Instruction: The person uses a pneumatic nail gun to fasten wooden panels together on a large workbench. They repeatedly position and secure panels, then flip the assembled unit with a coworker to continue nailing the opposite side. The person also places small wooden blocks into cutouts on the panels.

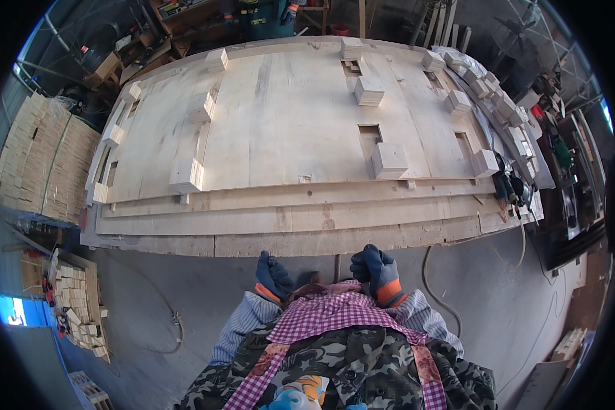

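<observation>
My left hand (273, 277) is in a dark blue glove with an orange cuff, just short of the worktable's near edge. Its fingers are curled in, with no object showing in them. To its right, my right hand (376, 266), gloved alike, is also closed, and I see nothing in it. Neither hand touches the wooden panel (273, 137) lying on stacked boards (266, 219) beyond them. Stacked wooden blocks stand on the panel, among them a near left block (186, 176) and a near right block (390, 161). Rectangular cut-outs (370, 134) open beside some blocks.
Power tools (516, 188) with cords lie at the table's right corner, near a row of wooden blocks (502, 106). A large stack of wood pieces (44, 157) stands left. A cart of blocks (77, 301) is at lower left. A hose (430, 280) runs across the floor.
</observation>
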A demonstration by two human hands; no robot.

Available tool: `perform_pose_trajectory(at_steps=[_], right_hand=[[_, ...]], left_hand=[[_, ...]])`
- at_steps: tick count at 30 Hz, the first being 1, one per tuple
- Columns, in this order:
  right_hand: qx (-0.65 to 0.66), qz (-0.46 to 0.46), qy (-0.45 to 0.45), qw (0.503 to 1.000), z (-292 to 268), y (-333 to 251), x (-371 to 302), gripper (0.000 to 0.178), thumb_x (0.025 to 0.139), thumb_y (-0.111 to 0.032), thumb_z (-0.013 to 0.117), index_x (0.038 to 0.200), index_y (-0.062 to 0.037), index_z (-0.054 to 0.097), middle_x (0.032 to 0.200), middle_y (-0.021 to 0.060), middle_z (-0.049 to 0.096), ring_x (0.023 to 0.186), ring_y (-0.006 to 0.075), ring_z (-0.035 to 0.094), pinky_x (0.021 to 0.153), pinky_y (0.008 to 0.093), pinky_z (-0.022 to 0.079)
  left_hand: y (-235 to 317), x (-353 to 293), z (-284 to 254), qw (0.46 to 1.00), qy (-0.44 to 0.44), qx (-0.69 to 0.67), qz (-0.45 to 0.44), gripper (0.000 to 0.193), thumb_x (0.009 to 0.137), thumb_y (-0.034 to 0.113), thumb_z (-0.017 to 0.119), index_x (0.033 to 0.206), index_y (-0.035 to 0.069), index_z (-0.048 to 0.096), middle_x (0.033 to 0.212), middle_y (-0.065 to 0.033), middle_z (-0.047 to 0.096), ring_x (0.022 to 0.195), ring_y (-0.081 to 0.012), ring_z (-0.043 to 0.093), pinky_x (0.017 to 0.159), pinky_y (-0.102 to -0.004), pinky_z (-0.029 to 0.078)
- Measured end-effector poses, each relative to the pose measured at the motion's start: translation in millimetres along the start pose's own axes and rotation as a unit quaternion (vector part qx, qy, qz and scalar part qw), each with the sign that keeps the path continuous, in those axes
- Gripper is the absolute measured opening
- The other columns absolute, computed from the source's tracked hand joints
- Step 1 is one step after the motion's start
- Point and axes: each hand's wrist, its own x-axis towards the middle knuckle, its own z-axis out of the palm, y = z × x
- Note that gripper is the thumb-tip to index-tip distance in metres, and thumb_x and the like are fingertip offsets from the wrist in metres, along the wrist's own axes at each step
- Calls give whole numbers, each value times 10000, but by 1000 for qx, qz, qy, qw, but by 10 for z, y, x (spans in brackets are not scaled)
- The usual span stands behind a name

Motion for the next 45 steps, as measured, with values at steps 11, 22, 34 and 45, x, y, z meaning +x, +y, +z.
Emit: perform_pose_trajectory(at_steps=[11, 22, 34, 45], right_hand=[[22, 41, -18, 999, -104, -9, 128, 338, 830, -322, 581, 863, 13, 602, 757, 106, 613, 609, 168, 573, 537, 287, 471], [13, 70, -38, 997, -484, -256, 459, 377, 850, -346, 545, 903, 20, 614, 824, 119, 639, 641, 181, 606, 586, 294, 505], [76, -34, 39, 996, -2398, -1457, 1354, 354, 837, -344, 558, 833, 6, 614, 700, 97, 627, 574, 156, 590, 526, 257, 473], [-365, -253, 267, 855, -4311, -2668, 2450, 664, 732, -300, 665, 1266, -10, 395, 1236, 195, 461, 1111, 284, 478, 928, 327, 378]], left_hand=[[-4, 70, 128, 999, 12, 23, -44, 391, 864, 447, 430, 591, 171, 479, 434, 62, 233, 390, -76, 251, 381, -231, 245], [-251, 363, 365, 994, 53, 94, -31, 390, 871, 445, 411, 587, 181, 444, 450, 50, 228, 398, -83, 259, 395, -242, 282], [-1736, 1335, 1265, 986, 118, 119, -4, 363, 864, 424, 462, 604, 172, 447, 444, 61, 263, 377, -60, 265, 368, -220, 265], [-2400, 1620, 1532, 979, 126, 156, 42, 322, 859, 390, 491, 636, 162, 450, 470, 70, 278, 409, -73, 310, 392, -226, 303]])
